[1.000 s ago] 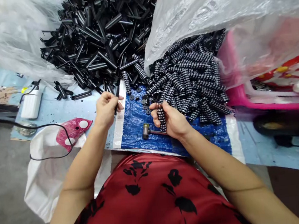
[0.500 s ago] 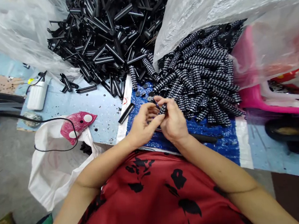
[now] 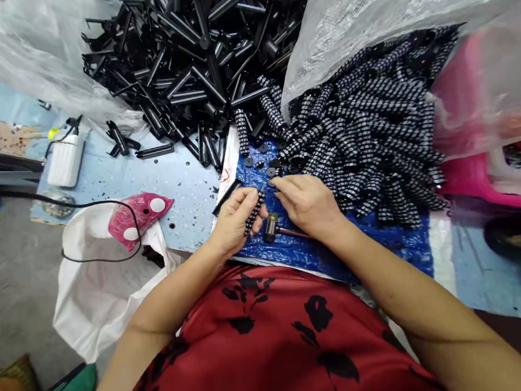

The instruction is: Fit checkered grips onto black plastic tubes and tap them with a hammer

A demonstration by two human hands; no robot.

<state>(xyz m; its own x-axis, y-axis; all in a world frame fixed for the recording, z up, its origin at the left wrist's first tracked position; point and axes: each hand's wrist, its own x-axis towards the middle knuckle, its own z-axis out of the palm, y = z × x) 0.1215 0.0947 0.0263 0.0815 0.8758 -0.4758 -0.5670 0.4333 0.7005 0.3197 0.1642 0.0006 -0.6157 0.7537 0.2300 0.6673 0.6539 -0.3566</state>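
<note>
My left hand (image 3: 234, 221) is closed around a black tube dotted with white rows (image 3: 255, 212), held tilted with a thin pin-like tip at its upper end. To its right, my right hand (image 3: 311, 207) has its fingertips drawn together beside small black discs (image 3: 271, 172) on the blue sheet (image 3: 305, 254). What those fingertips hold, if anything, is too small to make out. Below the fingers lies a small hammer (image 3: 270, 227) with a yellowish head; its handle runs under my right hand. A smooth black tube (image 3: 227, 197) lies just beyond my left hand.
A heap of dotted tubes (image 3: 367, 139) covers the right side, beside a pink bin (image 3: 470, 178). Smooth black tubes (image 3: 190, 72) pile up behind, between plastic bags (image 3: 376, 13). At left are a white bottle (image 3: 66, 160), a pink pouch (image 3: 138, 219) and a dark cable (image 3: 97, 206).
My hands have separated: the left moved slightly left with the dotted tube, the right moved right toward the discs. The hammer's head now shows between them. The camera view shifted a little.
</note>
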